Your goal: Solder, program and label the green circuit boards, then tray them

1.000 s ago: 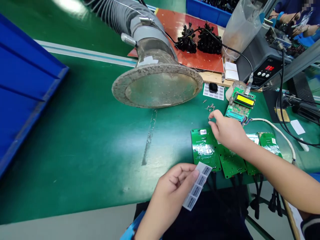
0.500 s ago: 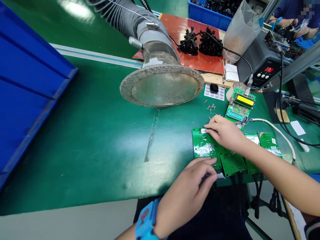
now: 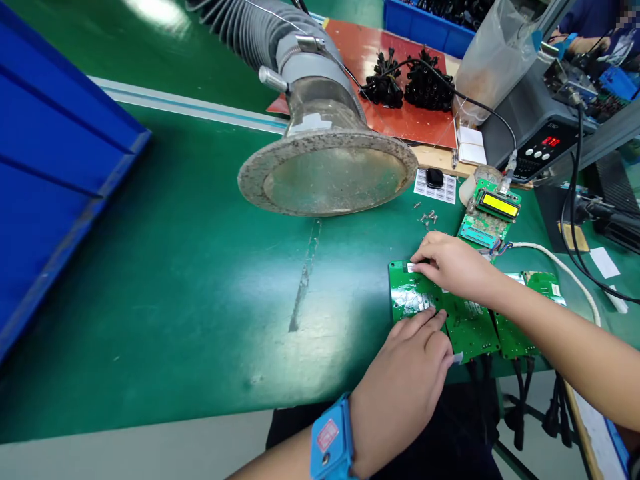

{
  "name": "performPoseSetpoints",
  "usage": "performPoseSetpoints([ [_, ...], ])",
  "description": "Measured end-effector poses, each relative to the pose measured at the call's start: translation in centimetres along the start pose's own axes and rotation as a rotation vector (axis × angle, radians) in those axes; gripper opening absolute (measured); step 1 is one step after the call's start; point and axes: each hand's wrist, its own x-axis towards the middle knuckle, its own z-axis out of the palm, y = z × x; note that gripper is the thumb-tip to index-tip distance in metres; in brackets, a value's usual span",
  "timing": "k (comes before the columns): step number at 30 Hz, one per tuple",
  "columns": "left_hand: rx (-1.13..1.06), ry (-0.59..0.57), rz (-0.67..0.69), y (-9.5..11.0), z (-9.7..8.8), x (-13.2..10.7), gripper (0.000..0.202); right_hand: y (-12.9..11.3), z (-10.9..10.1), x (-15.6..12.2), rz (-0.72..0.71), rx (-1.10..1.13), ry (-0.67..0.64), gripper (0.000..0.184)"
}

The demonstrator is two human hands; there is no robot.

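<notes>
Several green circuit boards lie side by side near the table's front edge. My right hand (image 3: 453, 267) reaches over the leftmost circuit board (image 3: 409, 301), its thumb and forefinger pressed together at a small white label (image 3: 411, 267) on the far left corner. My left hand (image 3: 403, 390), with a blue wrist strap (image 3: 331, 437), rests its fingers on that board's near part. A small white strip (image 3: 457, 358) sticks out by the left thumb, apparently pinched there. The second board (image 3: 473, 330) sits right of it, partly under my right forearm.
A fume hood (image 3: 327, 173) hangs left of the boards. Behind them stand a tester with a yellow display (image 3: 500, 205), loose screws (image 3: 429, 217), a label sheet (image 3: 435, 185) and a soldering station (image 3: 543, 143). A blue bin (image 3: 65, 147) is at left. Another person works at the far right.
My left hand has moved forward and right, and its fingers now lie on the leftmost board. My right hand stays at the label. The view has shifted slightly.
</notes>
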Motion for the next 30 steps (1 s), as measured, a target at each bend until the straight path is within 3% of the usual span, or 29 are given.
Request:
performPoseSetpoints([
  [16, -0.063, 0.004, -0.014, 0.0, -0.4, 0.3, 0.015, 0.0, -1.3, 0.1, 0.082, 0.047, -0.070, 0.019],
  [20, -0.076, 0.020, 0.002, -0.2, -0.6, 0.1, 0.016, 0.4, -2.0, 0.3, 0.127, 0.049, -0.088, 0.009],
  [26, 0.019, 0.127, -0.039, -1.5, -2.1, 0.8, 0.020, 0.1, -2.1, 0.8, 0.262, 0.249, -0.178, 0.007],
  [30, 0.100, 0.113, -0.082, -2.4, -2.7, 1.6, 0.022, 0.1, -2.0, 0.9, 0.271, 0.310, -0.198, 0.016],
])
